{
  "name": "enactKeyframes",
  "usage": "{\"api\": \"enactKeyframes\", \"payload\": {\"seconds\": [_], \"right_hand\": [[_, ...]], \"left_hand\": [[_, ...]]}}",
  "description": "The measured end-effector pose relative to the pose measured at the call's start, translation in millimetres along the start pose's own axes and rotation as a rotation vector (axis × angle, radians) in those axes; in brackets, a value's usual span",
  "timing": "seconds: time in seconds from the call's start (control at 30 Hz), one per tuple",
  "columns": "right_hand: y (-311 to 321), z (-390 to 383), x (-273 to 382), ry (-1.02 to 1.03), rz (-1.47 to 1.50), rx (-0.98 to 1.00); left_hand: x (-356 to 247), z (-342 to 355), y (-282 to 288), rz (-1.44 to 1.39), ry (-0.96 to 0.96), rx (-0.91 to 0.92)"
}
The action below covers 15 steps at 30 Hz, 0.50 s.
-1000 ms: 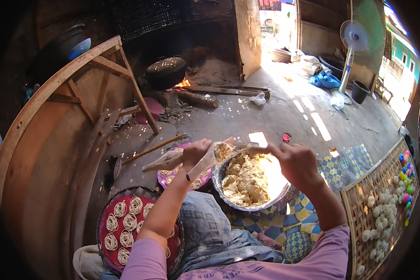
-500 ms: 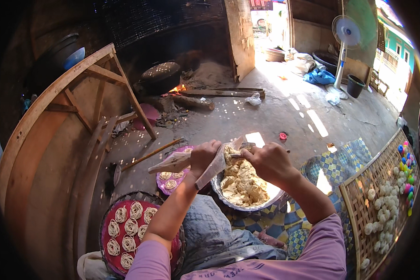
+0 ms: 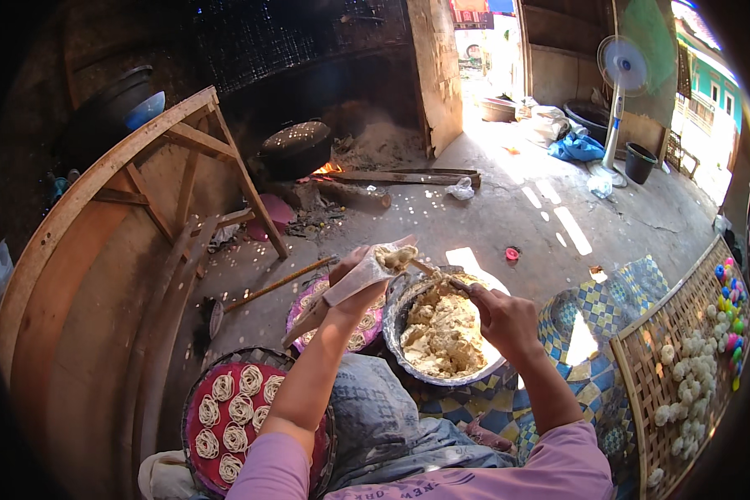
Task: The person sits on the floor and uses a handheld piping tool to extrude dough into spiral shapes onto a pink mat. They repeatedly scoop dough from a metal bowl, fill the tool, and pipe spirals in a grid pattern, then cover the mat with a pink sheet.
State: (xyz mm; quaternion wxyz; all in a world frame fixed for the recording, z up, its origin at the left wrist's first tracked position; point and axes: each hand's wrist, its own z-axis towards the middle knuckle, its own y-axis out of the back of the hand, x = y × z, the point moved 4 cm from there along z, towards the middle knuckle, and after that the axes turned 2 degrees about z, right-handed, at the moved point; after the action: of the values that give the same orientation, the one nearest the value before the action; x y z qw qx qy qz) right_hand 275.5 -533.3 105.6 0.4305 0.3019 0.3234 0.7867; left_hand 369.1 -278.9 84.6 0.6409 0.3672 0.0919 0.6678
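My left hand (image 3: 350,263) is closed round a pale wooden tool (image 3: 358,283) with long flat arms, perhaps a dough press. Its raised end carries a lump of dough (image 3: 394,257). To the right, my right hand (image 3: 502,315) grips a flat spatula (image 3: 435,271), its blade over the rim side of a metal basin (image 3: 396,350). Soft beige dough (image 3: 443,329) heaps inside that basin. Behind my left forearm, a pink tray (image 3: 375,315) bears coiled dough nests, partly hidden. Nearer me, a red-lined round tray (image 3: 193,421) holds several more nests (image 3: 234,437).
A slatted bamboo rack (image 3: 642,367) with pale clumps and coloured pieces stands at right. On the left leans a wooden frame (image 3: 100,187). A dark pan (image 3: 296,150) sits over a fire at the back; a stick (image 3: 275,283) lies before it. A fan (image 3: 621,75) stands far right.
My right hand has moved down from the tool to the basin with the spatula. The left hand has tilted the tool, and dough now bulges from its raised end.
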Motion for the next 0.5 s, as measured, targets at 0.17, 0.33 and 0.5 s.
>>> {"api": "enactKeyframes", "payload": {"seconds": [0.17, 0.33, 0.5], "right_hand": [[14.5, 19.3, -2.9, 0.208, -0.179, 0.085], [1.0, 30.0, 24.8, 0.504, -0.358, 0.084], [19.9, 10.4, 24.3, 0.454, -0.259, 0.122]], "left_hand": [[-9.4, 1.5, 14.1, -0.479, 0.036, 0.073], [-32.0, -5.6, 23.4, -0.554, -0.106, 0.138], [-6.2, -14.0, 19.7, -0.609, -0.141, 0.006]]}}
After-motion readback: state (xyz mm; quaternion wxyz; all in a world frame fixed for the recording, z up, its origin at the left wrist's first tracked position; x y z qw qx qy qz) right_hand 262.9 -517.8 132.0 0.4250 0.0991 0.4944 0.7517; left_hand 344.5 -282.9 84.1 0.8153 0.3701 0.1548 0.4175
